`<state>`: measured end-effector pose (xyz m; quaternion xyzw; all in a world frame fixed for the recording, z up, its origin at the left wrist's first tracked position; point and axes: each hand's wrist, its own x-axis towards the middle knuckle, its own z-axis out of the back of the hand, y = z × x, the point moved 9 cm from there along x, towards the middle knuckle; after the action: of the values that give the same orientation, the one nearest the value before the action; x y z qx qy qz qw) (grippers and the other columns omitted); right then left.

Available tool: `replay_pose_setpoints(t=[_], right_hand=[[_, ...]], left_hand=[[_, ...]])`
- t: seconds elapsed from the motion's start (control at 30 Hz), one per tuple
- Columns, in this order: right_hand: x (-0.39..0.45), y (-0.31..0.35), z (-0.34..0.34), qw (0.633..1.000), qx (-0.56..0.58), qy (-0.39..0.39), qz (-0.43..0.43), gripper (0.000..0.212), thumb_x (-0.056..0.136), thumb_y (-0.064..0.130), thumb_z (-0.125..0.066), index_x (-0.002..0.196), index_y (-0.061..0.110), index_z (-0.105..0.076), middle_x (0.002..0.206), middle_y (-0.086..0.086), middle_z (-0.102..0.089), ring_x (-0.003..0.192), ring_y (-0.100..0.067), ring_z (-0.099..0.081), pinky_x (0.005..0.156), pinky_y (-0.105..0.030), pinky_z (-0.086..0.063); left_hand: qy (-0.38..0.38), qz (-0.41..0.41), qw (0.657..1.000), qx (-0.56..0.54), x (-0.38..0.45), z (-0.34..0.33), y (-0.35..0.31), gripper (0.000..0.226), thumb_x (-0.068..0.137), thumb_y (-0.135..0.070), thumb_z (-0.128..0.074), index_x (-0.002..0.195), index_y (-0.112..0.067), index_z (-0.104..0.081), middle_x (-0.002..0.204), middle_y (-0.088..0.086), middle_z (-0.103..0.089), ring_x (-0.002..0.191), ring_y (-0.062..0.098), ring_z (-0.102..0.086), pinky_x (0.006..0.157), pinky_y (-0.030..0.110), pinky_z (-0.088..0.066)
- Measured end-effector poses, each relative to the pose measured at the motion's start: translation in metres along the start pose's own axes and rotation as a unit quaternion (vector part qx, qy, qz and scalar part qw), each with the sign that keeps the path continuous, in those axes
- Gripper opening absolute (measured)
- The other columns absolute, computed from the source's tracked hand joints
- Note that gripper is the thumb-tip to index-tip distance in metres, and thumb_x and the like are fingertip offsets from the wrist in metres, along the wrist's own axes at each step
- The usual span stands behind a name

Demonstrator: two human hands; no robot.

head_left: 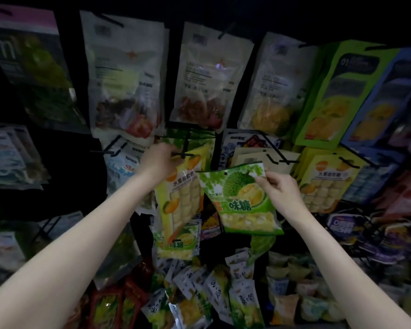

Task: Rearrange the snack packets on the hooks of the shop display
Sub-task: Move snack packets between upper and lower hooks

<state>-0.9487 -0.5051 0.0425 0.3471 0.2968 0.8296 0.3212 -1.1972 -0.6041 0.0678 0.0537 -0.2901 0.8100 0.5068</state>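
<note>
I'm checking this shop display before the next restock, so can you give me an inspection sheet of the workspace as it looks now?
Surface: black hook rack, dimly lit, packets hanging in rows.
Job's things: green durian candy packet held free of any hook; yellow fruit candy packet hanging at a hook, a second durian packet below it.
Clutter: small loose packets heaped below the rack.
Hands: left hand grips the yellow packet's top at the hook; right hand pinches the durian packet's upper right corner.
Cables: nothing seen.
Surroundings: pale pouches above, green box and blue box upper right; edges too dark to read.
</note>
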Motion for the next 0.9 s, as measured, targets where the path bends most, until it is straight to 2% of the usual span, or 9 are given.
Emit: replay_pose_setpoints(t=[0.1, 0.3, 0.43, 0.53, 0.6, 0.67, 0.77, 0.83, 0.9], right_hand=[[0.000, -0.003, 0.001, 1.000, 0.000, -0.007, -0.005, 0.045, 0.093, 0.017, -0.055, 0.053, 0.031, -0.043, 0.046, 0.008, -0.034, 0.042, -0.005, -0.037, 0.046, -0.022, -0.018], [-0.002, -0.005, -0.001, 0.999, 0.043, 0.018, -0.004, 0.033, 0.093, 0.021, -0.054, 0.062, 0.011, -0.055, 0.056, -0.012, -0.045, 0.051, -0.015, -0.038, 0.054, -0.032, -0.020], [-0.002, 0.011, -0.012, 0.997, 0.074, 0.019, 0.011, 0.042, 0.093, 0.013, -0.054, 0.054, 0.021, -0.040, 0.045, 0.009, -0.036, 0.045, -0.005, -0.033, 0.052, -0.027, -0.018], [0.004, 0.023, -0.031, 0.997, 0.073, 0.021, 0.013, 0.036, 0.095, 0.013, -0.052, 0.061, 0.026, -0.048, 0.048, 0.019, -0.048, 0.047, 0.003, -0.044, 0.048, -0.015, -0.025], [0.010, 0.024, -0.046, 0.996, 0.080, 0.021, -0.014, 0.016, 0.095, 0.021, -0.052, 0.083, 0.015, -0.061, 0.072, 0.023, -0.058, 0.067, 0.011, -0.052, 0.062, -0.011, -0.038], [0.018, 0.023, -0.054, 0.995, 0.086, -0.014, -0.057, 0.032, 0.095, 0.030, -0.051, 0.112, 0.005, -0.063, 0.099, 0.004, -0.063, 0.087, -0.001, -0.057, 0.073, -0.018, -0.044], [0.027, 0.024, -0.061, 0.985, 0.118, -0.073, -0.104, 0.035, 0.096, 0.031, -0.048, 0.117, 0.006, -0.062, 0.103, -0.002, -0.064, 0.091, -0.017, -0.060, 0.067, -0.021, -0.041], [0.030, 0.027, -0.075, 0.978, 0.152, -0.068, -0.127, 0.038, 0.097, 0.030, -0.048, 0.125, 0.005, -0.057, 0.119, -0.006, -0.060, 0.114, -0.024, -0.055, 0.083, -0.025, -0.040], [0.028, 0.034, -0.092, 0.978, 0.155, -0.042, -0.132, 0.043, 0.097, 0.030, -0.048, 0.133, 0.006, -0.049, 0.133, -0.006, -0.053, 0.124, -0.022, -0.047, 0.096, -0.028, -0.038]], left_hand=[[0.002, 0.024, 0.995, -0.099, -0.009, 0.006, 0.004, 0.014, 0.085, -0.026, -0.067, 0.089, -0.013, -0.070, 0.069, -0.002, -0.059, 0.062, 0.011, -0.051, 0.046, 0.023, -0.031], [0.113, -0.007, 0.982, -0.152, -0.034, 0.003, 0.016, 0.016, 0.079, -0.027, -0.073, 0.067, -0.019, -0.065, 0.060, -0.007, -0.058, 0.052, 0.001, -0.051, 0.047, 0.014, -0.035], [0.204, -0.008, 0.972, -0.115, -0.059, -0.007, 0.035, 0.013, 0.076, -0.028, -0.075, 0.068, -0.021, -0.068, 0.067, -0.006, -0.065, 0.055, -0.003, -0.055, 0.054, 0.014, -0.041], [0.234, -0.029, 0.971, -0.034, -0.068, 0.002, 0.041, 0.017, 0.075, -0.028, -0.076, 0.064, -0.031, -0.063, 0.069, -0.010, -0.065, 0.062, -0.006, -0.056, 0.057, 0.014, -0.041], [0.236, -0.037, 0.971, 0.023, -0.072, 0.016, 0.048, 0.022, 0.075, -0.028, -0.076, 0.062, -0.034, -0.060, 0.069, -0.011, -0.064, 0.063, -0.003, -0.057, 0.057, 0.016, -0.041], [0.231, -0.035, 0.971, 0.056, -0.076, 0.034, 0.056, 0.022, 0.075, -0.028, -0.076, 0.062, -0.033, -0.059, 0.070, -0.008, -0.065, 0.064, 0.003, -0.058, 0.061, 0.023, -0.044], [0.234, -0.029, 0.969, 0.068, -0.089, 0.056, 0.068, 0.018, 0.075, -0.026, -0.076, 0.063, -0.029, -0.063, 0.067, -0.010, -0.065, 0.063, 0.000, -0.057, 0.061, 0.021, -0.043], [0.226, -0.026, 0.971, 0.073, -0.095, 0.065, 0.072, 0.013, 0.074, -0.026, -0.077, 0.066, -0.025, -0.066, 0.066, -0.011, -0.065, 0.068, -0.002, -0.057, 0.060, 0.017, -0.042], [0.207, -0.032, 0.976, 0.068, -0.096, 0.070, 0.071, 0.010, 0.076, -0.026, -0.076, 0.071, -0.021, -0.069, 0.068, -0.008, -0.066, 0.067, 0.005, -0.058, 0.061, 0.020, -0.043]])
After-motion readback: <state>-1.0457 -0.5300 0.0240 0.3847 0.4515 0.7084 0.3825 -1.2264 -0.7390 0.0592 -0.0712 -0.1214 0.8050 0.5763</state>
